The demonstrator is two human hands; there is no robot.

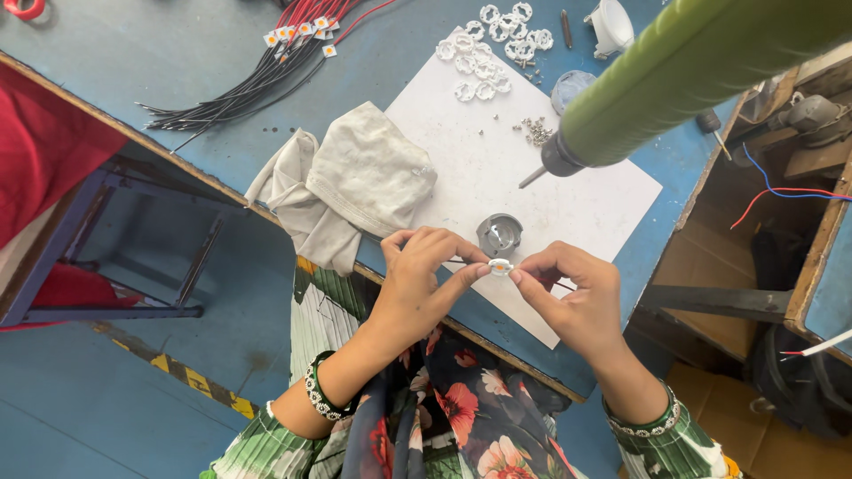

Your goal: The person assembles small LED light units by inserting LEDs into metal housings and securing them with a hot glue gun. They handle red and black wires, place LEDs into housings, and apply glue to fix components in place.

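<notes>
Left hand [417,284] and right hand [568,297] pinch a small white ring part [500,266] between fingertips, just above the tabletop [133,62] edge. It appears light, rigid and easily dropped; best gripped by its rim.

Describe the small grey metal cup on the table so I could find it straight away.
Start at the white sheet lying on the blue table. Near its front edge, just above the left hand and right hand, sits the grey cup. It is round, hollow and dull metal, standing alone, unlike the white plastic rings heaped at the far end.
</notes>
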